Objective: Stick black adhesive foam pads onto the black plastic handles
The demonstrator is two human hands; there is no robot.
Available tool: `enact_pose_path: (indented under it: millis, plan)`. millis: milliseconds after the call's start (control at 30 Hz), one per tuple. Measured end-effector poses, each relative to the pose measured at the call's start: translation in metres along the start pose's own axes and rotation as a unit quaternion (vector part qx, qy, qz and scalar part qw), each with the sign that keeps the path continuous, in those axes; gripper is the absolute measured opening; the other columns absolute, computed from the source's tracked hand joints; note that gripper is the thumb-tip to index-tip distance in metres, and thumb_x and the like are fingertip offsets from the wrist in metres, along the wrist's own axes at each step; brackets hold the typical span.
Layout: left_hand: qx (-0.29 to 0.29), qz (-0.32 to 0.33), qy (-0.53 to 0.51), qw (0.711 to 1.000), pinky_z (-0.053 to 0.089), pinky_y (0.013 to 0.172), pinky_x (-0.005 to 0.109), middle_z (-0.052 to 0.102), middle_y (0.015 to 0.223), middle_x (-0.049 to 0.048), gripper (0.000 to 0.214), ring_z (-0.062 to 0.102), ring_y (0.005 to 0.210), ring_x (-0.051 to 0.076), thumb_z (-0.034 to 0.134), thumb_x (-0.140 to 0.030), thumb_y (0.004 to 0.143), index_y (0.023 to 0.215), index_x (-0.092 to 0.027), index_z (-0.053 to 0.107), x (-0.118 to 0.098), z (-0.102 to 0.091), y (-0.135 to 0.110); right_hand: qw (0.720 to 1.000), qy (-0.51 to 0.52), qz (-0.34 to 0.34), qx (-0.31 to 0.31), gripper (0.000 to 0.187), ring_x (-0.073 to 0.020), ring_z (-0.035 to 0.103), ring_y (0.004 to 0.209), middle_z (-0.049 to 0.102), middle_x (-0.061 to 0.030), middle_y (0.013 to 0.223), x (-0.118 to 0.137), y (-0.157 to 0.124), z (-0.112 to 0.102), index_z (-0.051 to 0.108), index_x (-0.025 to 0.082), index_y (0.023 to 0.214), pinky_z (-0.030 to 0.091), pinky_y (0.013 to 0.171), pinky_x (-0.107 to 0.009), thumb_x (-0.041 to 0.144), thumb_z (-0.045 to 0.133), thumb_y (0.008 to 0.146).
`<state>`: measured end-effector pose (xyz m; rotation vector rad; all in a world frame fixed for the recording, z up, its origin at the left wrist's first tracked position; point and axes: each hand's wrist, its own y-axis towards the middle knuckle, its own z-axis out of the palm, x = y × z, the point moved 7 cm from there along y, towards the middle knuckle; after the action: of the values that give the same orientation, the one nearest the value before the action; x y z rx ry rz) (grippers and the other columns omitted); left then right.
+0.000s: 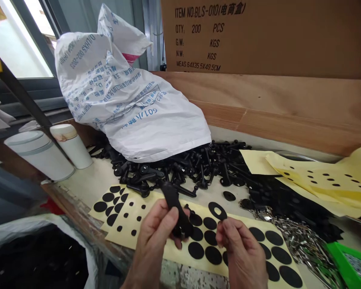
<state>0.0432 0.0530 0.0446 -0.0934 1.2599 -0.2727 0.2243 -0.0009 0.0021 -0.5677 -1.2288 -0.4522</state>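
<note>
My left hand (156, 235) grips a black plastic handle-shaped part (174, 204), holding it tilted above a yellow backing sheet (174, 251). My right hand (243, 253) pinches a black ring-shaped adhesive pad (217, 210) between thumb and fingertips, just right of the part. The sheet under both hands carries rows of round black pads (209, 241). A second yellow sheet (123, 210) with pads and small dots lies to the left.
A heap of black plastic parts (192, 166) spills from a white woven sack (126, 96). Used yellow sheets (319, 180) lie right, above a pile of small metal pieces (297, 237) and a green tray (349, 257). Two white canisters (48, 150) stand left. Cardboard boxes (258, 36) stand behind.
</note>
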Motion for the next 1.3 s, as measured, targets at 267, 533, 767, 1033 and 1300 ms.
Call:
enact_pose_path:
  millis: [267,533,767,1033,1300]
  plan:
    - [0.066,-0.133,-0.028,0.989,0.037,0.043,0.020,0.065,0.072,0.0026,0.039,0.059,0.048,0.012,0.071,-0.041,0.072,0.098,-0.013,0.064,0.056,0.011,0.009,0.987,0.035,0.102,0.123,0.026,-0.0088,0.043,0.051,0.055,0.0016,0.056,-0.016,-0.006,0.016,0.064,0.017,0.070,0.034,0.047,-0.019,0.040,0.075,0.072]
    - [0.096,-0.101,-0.092,0.986,0.046,0.056,0.026,0.069,0.095,0.0115,0.032,0.066,0.067,0.019,0.061,-0.036,0.082,0.103,-0.012,0.061,0.046,0.012,0.022,0.983,0.057,0.125,0.126,0.027,-0.0084,0.040,0.050,0.051,0.0029,0.055,-0.017,-0.008,0.014,0.062,0.017,0.067,0.030,0.047,-0.019,0.040,0.076,0.071]
    - [0.102,-0.046,0.015,0.994,0.049,0.060,0.025,0.071,0.091,0.0099,0.030,0.064,0.070,0.017,0.062,-0.036,0.084,0.102,-0.013,0.063,0.037,0.010,0.035,0.976,0.040,0.138,0.165,0.034,-0.0065,0.034,0.045,0.045,0.0045,0.048,-0.023,-0.013,0.026,0.060,0.016,0.063,0.023,0.043,-0.018,0.045,0.076,0.070]
    - [0.091,-0.082,-0.014,0.992,0.049,0.053,0.022,0.069,0.079,0.0057,0.028,0.058,0.059,0.011,0.064,-0.037,0.081,0.095,-0.013,0.065,0.050,0.018,0.022,0.974,-0.004,0.156,0.164,0.037,-0.0057,0.033,0.046,0.044,0.0044,0.048,-0.027,-0.014,0.025,0.060,0.015,0.063,0.022,0.044,-0.018,0.048,0.075,0.069]
    - [0.051,-0.054,-0.017,0.997,0.047,0.055,0.022,0.071,0.080,0.0037,0.025,0.062,0.063,0.013,0.061,-0.037,0.084,0.098,-0.017,0.065,0.049,0.012,0.024,0.976,0.005,0.118,0.185,0.033,-0.0084,0.034,0.049,0.044,0.0038,0.048,-0.018,-0.018,0.027,0.058,0.017,0.061,0.024,0.046,-0.020,0.044,0.072,0.073]
